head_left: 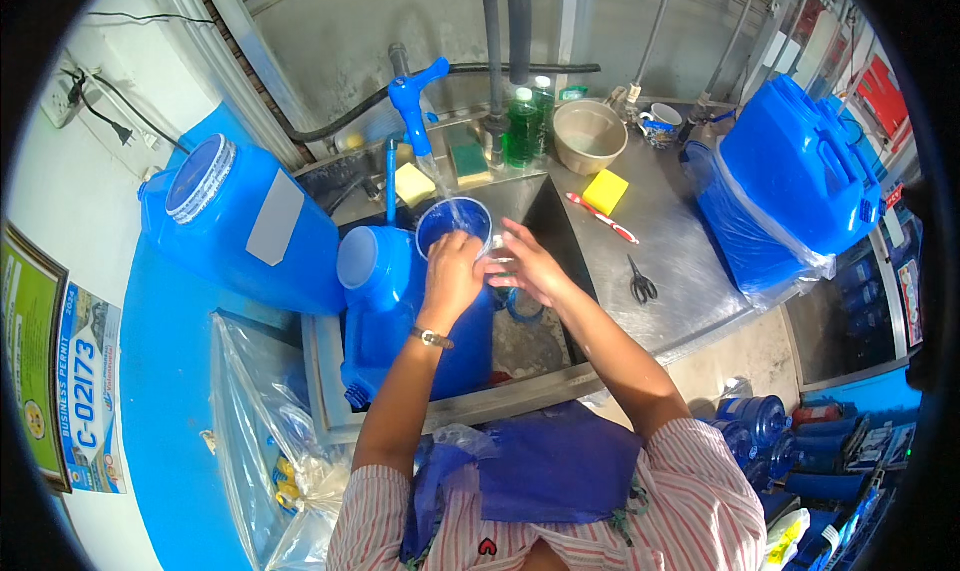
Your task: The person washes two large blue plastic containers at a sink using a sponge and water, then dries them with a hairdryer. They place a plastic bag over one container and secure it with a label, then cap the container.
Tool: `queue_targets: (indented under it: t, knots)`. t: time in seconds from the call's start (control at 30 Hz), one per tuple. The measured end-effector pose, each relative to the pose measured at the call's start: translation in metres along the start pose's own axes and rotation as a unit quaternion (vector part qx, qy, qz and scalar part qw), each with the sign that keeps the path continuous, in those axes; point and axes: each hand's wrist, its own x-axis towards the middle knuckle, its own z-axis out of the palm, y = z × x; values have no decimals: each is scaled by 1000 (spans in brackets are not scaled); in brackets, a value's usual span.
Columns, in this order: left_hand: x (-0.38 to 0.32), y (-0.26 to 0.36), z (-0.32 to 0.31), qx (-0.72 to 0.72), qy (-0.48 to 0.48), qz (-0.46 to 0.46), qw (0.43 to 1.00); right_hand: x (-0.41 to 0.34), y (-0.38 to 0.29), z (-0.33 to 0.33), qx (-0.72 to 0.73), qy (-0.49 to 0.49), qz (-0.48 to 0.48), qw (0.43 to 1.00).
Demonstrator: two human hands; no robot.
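Water runs from a blue faucet (pixel 411 106) into a round blue container opening with a pale rim (pixel 489 222). My left hand (pixel 454 260) lies at the near edge of this opening, its fingertips over the rim; whether it grips is hidden. My right hand (pixel 529 265) is just to the right, fingers spread, its fingertips close to the left hand. Below the hands a blue plastic jug (pixel 390 331) with a pale round cap stands in the steel sink (pixel 450 410). A blue ring-shaped thing (pixel 525 307) lies in the sink on the right.
On the steel counter (pixel 675 271) are scissors (pixel 642 282), a toothbrush (pixel 604 218), a yellow sponge (pixel 605 191), a beige bowl (pixel 590 137), green bottles (pixel 521 128) and a mug (pixel 661 125). Blue jugs stand right (pixel 780 188) and left (pixel 247 226). A green-topped sponge (pixel 469 162) sits behind the sink.
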Motion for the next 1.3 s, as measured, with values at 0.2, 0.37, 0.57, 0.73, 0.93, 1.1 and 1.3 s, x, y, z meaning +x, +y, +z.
queue_targets:
  t: [0.2,0.37,0.57,0.73,0.93,1.1,1.3]
  knots:
    - [-22,3,-23,31,-27,19,999,31,17,13,34,-20,17,999]
    - [-16,-9,-24,-102,105,-56,988,14,24,15,-305,44,-144,940]
    - [8,-39,-7,-665,11,-384,640,-32,-1,-40,-482,217,-295,796]
    - [15,-49,20,-702,11,-388,597,-80,-20,-144,-307,481,-175,803]
    - [28,-17,3,-585,89,-375,714,-91,-25,-138,-579,523,-143,610]
    - [70,11,-85,-487,198,-229,819,-12,-29,-36,-6,-17,53,998]
    - [143,71,-135,31,301,137,943,85,-25,85,234,-102,63,965]
